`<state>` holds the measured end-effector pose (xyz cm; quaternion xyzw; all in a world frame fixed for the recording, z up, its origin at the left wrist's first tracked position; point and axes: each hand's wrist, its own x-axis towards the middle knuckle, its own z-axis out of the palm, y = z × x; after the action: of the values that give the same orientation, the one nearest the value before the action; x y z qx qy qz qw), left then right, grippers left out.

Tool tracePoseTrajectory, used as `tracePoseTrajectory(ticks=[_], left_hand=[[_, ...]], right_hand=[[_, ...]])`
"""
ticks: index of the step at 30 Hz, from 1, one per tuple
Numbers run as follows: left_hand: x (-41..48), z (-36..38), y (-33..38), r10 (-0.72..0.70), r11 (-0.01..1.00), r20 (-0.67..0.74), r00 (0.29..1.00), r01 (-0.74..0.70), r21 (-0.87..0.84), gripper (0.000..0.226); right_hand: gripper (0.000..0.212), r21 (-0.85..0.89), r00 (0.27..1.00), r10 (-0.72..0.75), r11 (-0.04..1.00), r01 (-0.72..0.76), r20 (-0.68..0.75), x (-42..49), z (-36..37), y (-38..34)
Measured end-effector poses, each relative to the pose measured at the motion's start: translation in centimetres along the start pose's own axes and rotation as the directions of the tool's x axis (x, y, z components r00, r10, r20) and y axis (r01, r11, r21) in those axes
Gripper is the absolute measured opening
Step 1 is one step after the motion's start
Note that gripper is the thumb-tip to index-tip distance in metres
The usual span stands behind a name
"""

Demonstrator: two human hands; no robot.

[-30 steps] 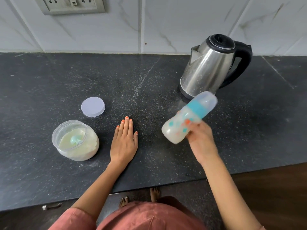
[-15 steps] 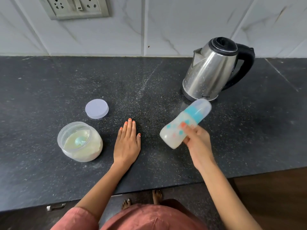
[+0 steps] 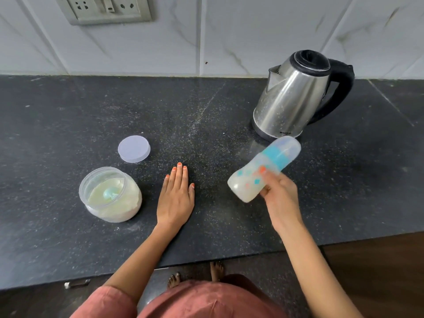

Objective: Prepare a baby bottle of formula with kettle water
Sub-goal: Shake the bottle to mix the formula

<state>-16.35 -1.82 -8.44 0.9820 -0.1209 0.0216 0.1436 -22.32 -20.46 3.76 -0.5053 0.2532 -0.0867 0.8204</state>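
My right hand (image 3: 278, 193) grips a baby bottle (image 3: 263, 168) above the dark counter. The bottle is tilted, its clear cap and blue collar pointing up and right toward the kettle, and it holds milky white liquid. It looks blurred. A steel kettle (image 3: 293, 97) with a black lid and handle stands at the back right. My left hand (image 3: 176, 196) lies flat on the counter, fingers straight. Left of it stands an open clear jar of formula powder (image 3: 110, 196) with a teal scoop inside.
The jar's round pale lid (image 3: 134, 148) lies on the counter (image 3: 68, 125) behind the jar. A socket plate (image 3: 104, 8) is on the tiled wall at the back left. The counter's front edge runs just above my feet.
The bottle has shifted slightly in my right hand's grip, staying tilted and blurred between frames. My left hand stays flat in place. The view has tipped a little.
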Motion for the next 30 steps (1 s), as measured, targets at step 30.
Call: tracePoseTrajectory(ticks=[30], left_hand=[[0.1, 0.1, 0.0, -0.001, 1.0, -0.002, 1.0, 0.001, 0.009, 0.071]], right_hand=[[0.017, -0.097, 0.999, 0.026, 0.995, -0.022, 0.036, -0.5, -0.1, 0.9]])
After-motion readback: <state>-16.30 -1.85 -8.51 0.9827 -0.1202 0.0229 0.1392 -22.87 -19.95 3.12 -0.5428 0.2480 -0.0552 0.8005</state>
